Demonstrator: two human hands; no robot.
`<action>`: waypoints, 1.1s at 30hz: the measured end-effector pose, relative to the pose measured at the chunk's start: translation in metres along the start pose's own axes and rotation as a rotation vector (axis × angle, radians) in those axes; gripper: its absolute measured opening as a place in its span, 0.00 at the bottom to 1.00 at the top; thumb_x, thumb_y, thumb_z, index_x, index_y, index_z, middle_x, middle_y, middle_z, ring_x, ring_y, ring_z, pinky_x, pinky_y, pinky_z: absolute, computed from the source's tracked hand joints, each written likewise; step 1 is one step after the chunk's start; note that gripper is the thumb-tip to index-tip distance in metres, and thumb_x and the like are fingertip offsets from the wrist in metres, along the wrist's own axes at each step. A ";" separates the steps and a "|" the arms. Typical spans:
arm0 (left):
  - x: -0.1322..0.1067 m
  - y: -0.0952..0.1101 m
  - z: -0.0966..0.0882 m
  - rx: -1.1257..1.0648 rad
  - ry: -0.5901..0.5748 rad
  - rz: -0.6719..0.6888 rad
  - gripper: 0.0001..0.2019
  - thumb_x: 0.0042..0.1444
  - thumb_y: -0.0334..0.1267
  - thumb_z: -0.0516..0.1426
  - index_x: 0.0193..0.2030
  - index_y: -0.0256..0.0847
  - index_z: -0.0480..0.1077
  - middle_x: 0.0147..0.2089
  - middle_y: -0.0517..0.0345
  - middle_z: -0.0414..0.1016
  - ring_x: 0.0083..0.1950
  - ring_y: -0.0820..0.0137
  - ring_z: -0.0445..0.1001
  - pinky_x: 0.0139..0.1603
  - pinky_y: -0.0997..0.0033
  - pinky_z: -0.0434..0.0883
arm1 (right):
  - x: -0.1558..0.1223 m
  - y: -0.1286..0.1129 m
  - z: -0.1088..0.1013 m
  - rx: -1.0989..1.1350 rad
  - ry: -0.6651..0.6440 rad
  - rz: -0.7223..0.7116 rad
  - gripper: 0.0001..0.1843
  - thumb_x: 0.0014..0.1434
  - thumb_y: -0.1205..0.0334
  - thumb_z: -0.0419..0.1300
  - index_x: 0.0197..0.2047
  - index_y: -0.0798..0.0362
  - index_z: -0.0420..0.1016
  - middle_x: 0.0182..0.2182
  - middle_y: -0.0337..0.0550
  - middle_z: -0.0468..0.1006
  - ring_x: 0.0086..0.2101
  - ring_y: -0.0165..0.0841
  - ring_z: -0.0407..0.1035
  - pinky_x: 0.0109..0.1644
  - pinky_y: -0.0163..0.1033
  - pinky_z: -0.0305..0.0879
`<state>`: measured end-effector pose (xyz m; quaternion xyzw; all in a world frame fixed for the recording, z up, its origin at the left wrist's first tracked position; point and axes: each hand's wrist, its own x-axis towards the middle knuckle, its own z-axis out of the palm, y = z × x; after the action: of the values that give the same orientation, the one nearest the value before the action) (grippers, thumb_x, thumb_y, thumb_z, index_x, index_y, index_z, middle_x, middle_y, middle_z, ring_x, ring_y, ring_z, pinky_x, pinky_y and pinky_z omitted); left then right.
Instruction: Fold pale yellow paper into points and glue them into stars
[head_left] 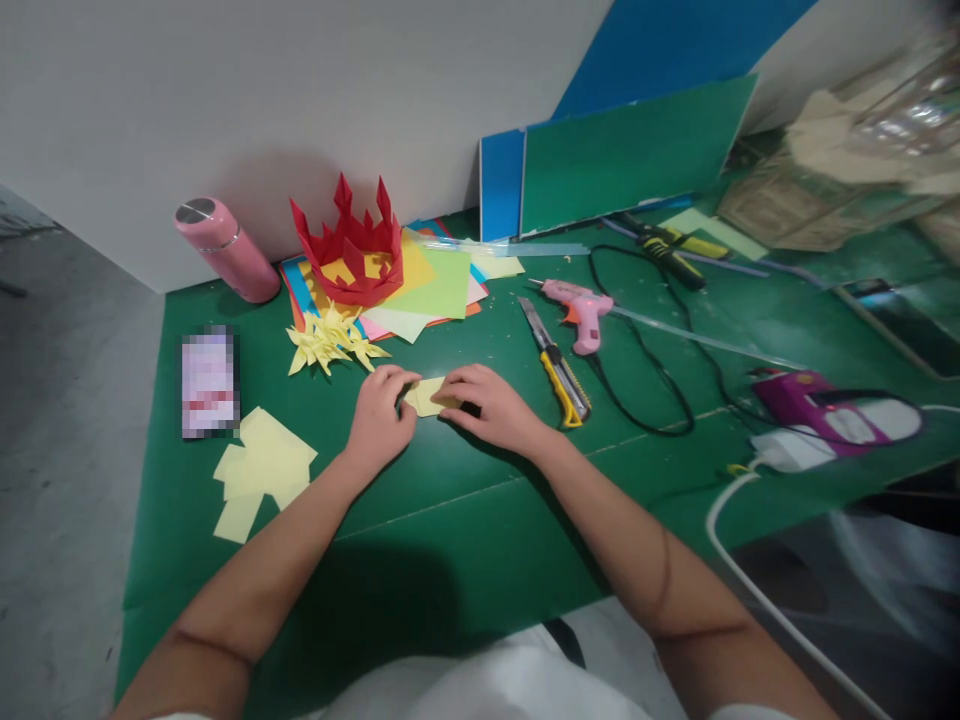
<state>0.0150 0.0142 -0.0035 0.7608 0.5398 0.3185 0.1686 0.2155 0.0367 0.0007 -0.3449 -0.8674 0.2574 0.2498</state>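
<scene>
A small piece of pale yellow paper (427, 396) is held low over the green table between my hands. My left hand (382, 412) pinches its left end, fingers curled and thumb below. At the right end, my right hand (484, 405) closes thumb and fingers on the same paper, covering part of it. Beyond my left hand lies a pile of folded yellow paper pieces (330, 340) with pointed tips. Several loose pale yellow paper pieces (266, 460) overlap on the table to the left.
Behind stand a red folded-paper crown (356, 265) on coloured sheets (442, 285) and a pink bottle (229, 250). To the right lie a yellow utility knife (559, 370), blade out, a pink glue gun (577, 310) with a looping black cord, and a purple power strip (814, 410).
</scene>
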 end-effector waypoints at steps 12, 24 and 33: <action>-0.004 0.005 0.002 0.264 -0.047 -0.010 0.13 0.55 0.37 0.55 0.47 0.37 0.66 0.44 0.47 0.67 0.46 0.58 0.65 0.47 0.57 0.64 | 0.000 0.001 0.000 -0.032 -0.006 -0.003 0.07 0.59 0.59 0.60 0.40 0.52 0.76 0.37 0.45 0.74 0.39 0.35 0.66 0.44 0.42 0.61; -0.002 0.001 0.002 0.173 -0.066 -0.030 0.10 0.57 0.40 0.55 0.45 0.40 0.66 0.38 0.53 0.71 0.41 0.62 0.67 0.44 0.61 0.63 | 0.000 0.000 -0.001 -0.005 -0.047 -0.002 0.08 0.60 0.57 0.59 0.36 0.52 0.75 0.35 0.45 0.75 0.37 0.35 0.67 0.42 0.41 0.62; -0.002 -0.002 0.004 -0.254 -0.062 -0.065 0.14 0.56 0.29 0.53 0.50 0.41 0.63 0.36 0.59 0.69 0.37 0.72 0.70 0.43 0.69 0.70 | -0.001 0.004 0.001 0.000 -0.039 -0.004 0.09 0.58 0.56 0.61 0.38 0.52 0.75 0.35 0.45 0.75 0.38 0.35 0.68 0.42 0.41 0.62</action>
<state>0.0162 0.0136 -0.0085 0.7250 0.5140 0.3549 0.2902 0.2170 0.0382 -0.0026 -0.3381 -0.8728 0.2636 0.2333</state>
